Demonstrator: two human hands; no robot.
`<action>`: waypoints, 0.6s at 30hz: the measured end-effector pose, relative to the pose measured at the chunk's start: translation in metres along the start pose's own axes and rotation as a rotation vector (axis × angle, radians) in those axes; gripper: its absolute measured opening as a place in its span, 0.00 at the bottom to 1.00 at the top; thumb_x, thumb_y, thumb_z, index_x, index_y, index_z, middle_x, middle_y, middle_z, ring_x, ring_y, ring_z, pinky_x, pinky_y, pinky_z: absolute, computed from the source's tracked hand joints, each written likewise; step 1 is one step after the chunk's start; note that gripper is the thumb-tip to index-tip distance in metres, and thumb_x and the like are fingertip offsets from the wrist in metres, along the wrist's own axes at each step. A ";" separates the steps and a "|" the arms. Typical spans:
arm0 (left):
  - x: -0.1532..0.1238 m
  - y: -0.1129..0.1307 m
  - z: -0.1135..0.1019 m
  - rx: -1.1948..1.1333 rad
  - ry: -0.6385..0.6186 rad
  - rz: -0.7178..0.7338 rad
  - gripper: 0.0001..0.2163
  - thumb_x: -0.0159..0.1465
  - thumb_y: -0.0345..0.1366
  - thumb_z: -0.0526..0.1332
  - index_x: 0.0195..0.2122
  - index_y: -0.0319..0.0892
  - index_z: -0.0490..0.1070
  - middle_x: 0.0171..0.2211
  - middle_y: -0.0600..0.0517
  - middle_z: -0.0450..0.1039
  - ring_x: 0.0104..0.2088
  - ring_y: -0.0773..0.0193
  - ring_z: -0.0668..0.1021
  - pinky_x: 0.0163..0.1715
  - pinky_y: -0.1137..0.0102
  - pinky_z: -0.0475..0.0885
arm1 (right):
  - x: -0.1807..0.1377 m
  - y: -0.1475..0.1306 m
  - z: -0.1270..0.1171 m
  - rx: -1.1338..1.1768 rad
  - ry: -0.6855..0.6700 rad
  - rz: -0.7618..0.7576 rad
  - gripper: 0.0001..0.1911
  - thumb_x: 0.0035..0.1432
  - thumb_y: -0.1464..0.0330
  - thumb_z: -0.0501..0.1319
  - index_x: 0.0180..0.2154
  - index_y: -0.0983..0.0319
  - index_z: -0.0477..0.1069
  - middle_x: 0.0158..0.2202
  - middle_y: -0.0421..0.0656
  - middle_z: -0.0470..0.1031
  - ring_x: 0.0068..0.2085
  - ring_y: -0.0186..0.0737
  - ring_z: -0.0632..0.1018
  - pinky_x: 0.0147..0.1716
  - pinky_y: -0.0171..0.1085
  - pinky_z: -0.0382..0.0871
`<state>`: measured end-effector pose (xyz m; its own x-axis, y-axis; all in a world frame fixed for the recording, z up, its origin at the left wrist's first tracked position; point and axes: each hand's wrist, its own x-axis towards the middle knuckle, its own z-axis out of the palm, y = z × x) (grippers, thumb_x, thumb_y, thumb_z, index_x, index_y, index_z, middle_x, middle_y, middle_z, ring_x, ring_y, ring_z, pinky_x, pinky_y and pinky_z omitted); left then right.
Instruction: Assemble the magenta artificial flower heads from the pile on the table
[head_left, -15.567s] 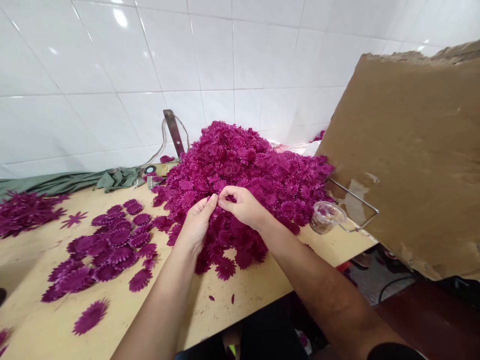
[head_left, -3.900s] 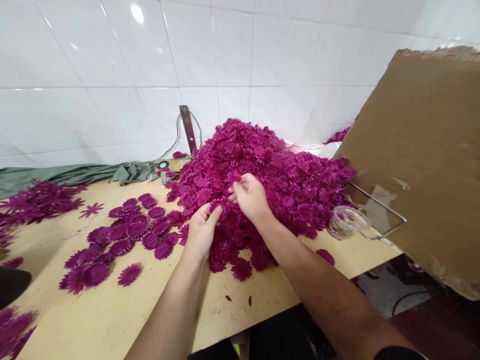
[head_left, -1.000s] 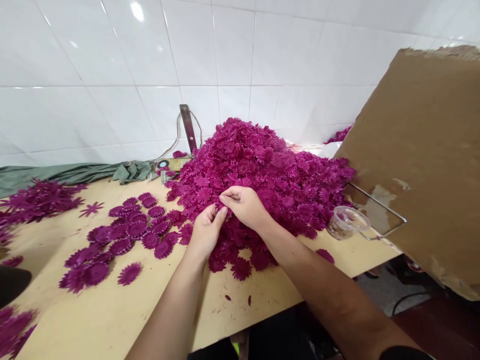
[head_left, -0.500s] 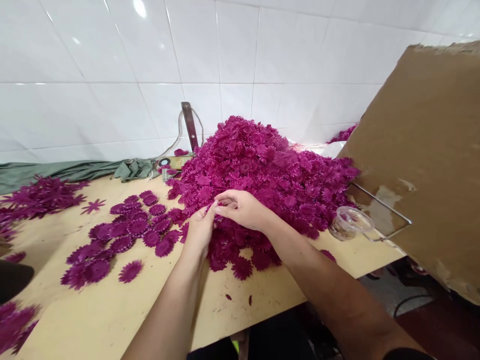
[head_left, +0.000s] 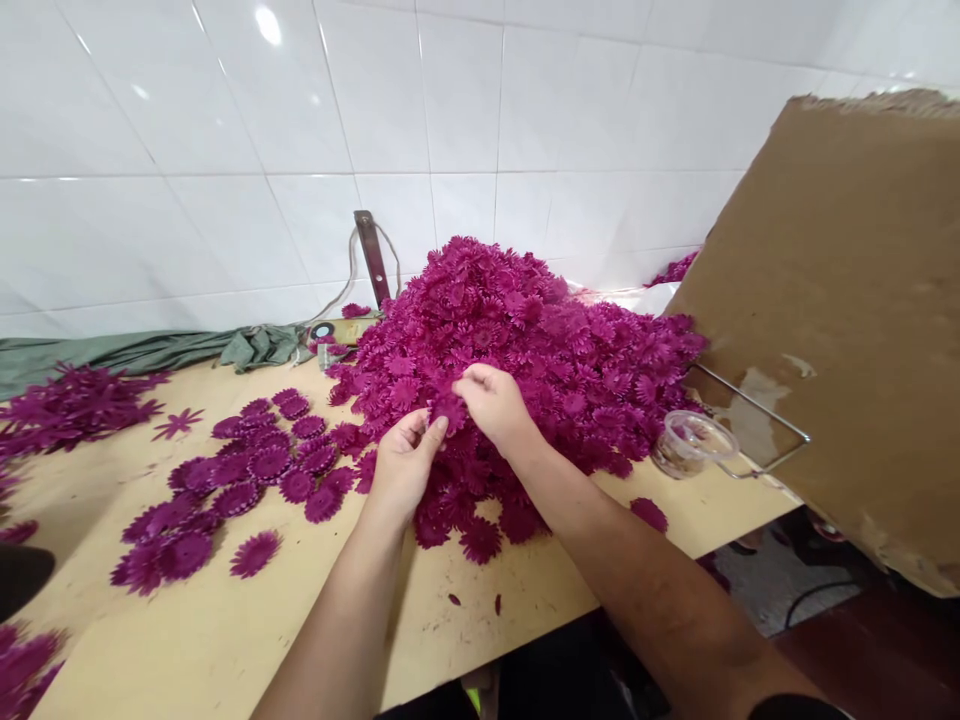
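A big heap of magenta fabric flowers (head_left: 525,340) lies on the pale wooden table (head_left: 225,630). Both my hands meet at the heap's near side. My left hand (head_left: 401,465) pinches a magenta flower (head_left: 448,410) between thumb and fingers. My right hand (head_left: 495,405) is closed in a pinch on the same flower from above. To the left, several flat flowers (head_left: 247,470) lie spread out on the table.
A large brown cardboard sheet (head_left: 840,310) leans at the right, over a wire frame. A small clear plastic cup (head_left: 686,443) stands by the heap's right edge. Green cloth (head_left: 150,350) lies along the white tiled wall. More flowers (head_left: 67,405) are piled at far left.
My hands have lifted slightly up the heap, and a flower now shows pinched between them. The view has shifted a little.
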<state>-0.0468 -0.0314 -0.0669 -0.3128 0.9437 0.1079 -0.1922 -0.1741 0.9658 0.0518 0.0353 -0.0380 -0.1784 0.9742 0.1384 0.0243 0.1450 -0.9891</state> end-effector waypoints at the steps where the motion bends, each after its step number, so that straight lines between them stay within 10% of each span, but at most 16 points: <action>1: 0.000 0.000 0.000 -0.001 0.012 0.013 0.16 0.38 0.43 0.70 0.19 0.40 0.67 0.16 0.59 0.65 0.19 0.74 0.64 0.22 0.76 0.60 | 0.006 -0.002 -0.003 0.040 0.054 0.060 0.07 0.49 0.74 0.53 0.21 0.62 0.61 0.18 0.34 0.64 0.21 0.28 0.69 0.24 0.29 0.62; 5: 0.001 0.004 -0.001 -0.044 0.079 -0.008 0.16 0.37 0.43 0.70 0.21 0.40 0.68 0.17 0.58 0.67 0.19 0.73 0.65 0.21 0.76 0.60 | 0.025 -0.004 -0.023 -0.019 0.201 0.117 0.01 0.52 0.71 0.54 0.30 0.62 0.63 0.32 0.43 0.72 0.30 0.34 0.76 0.32 0.36 0.70; 9: 0.002 0.005 0.000 -0.039 0.007 -0.065 0.16 0.37 0.44 0.70 0.20 0.39 0.69 0.16 0.58 0.67 0.18 0.74 0.64 0.19 0.76 0.59 | 0.011 -0.004 -0.029 -0.352 0.112 -0.098 0.20 0.48 0.67 0.62 0.44 0.65 0.65 0.49 0.55 0.69 0.41 0.43 0.76 0.47 0.47 0.66; 18: 0.006 -0.005 -0.005 0.008 0.091 -0.143 0.22 0.36 0.50 0.69 0.14 0.40 0.59 0.09 0.62 0.55 0.13 0.78 0.55 0.14 0.77 0.48 | -0.021 -0.007 -0.001 -0.262 -0.407 -0.080 0.17 0.45 0.71 0.64 0.40 0.67 0.69 0.37 0.48 0.75 0.39 0.38 0.76 0.43 0.40 0.69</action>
<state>-0.0529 -0.0261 -0.0720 -0.3658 0.9292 -0.0520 -0.2332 -0.0374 0.9717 0.0566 0.0139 -0.0337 -0.5584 0.8191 0.1314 0.2325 0.3066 -0.9230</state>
